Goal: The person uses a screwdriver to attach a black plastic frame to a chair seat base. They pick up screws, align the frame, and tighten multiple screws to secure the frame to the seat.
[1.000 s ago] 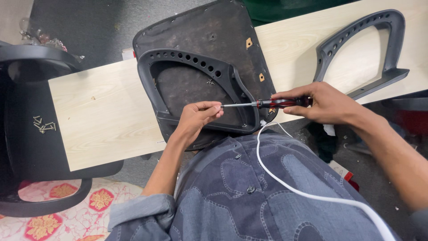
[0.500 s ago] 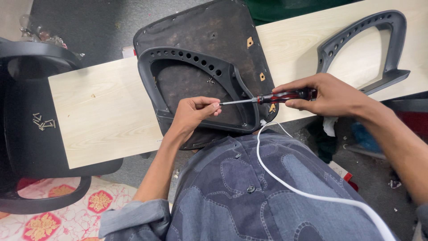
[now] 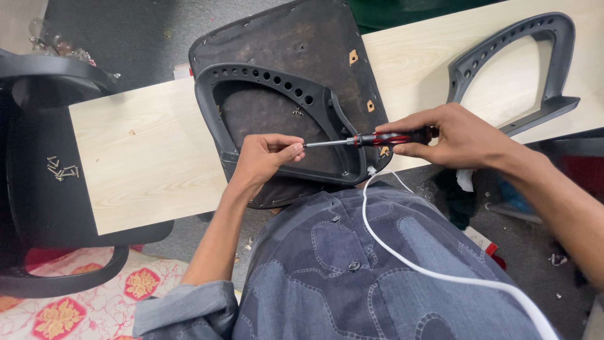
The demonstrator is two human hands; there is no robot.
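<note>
Right hand (image 3: 462,135) seems shifted slightly along the screwdriver (image 3: 371,138) — left hand (image 3: 267,157) barely repositioned.

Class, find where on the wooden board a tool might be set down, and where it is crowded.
Bare board lies left of the chair seat, and between seat and spare armrest. Crowded: the mounted armrest, where left hand and right hand work the screwdriver.
</note>
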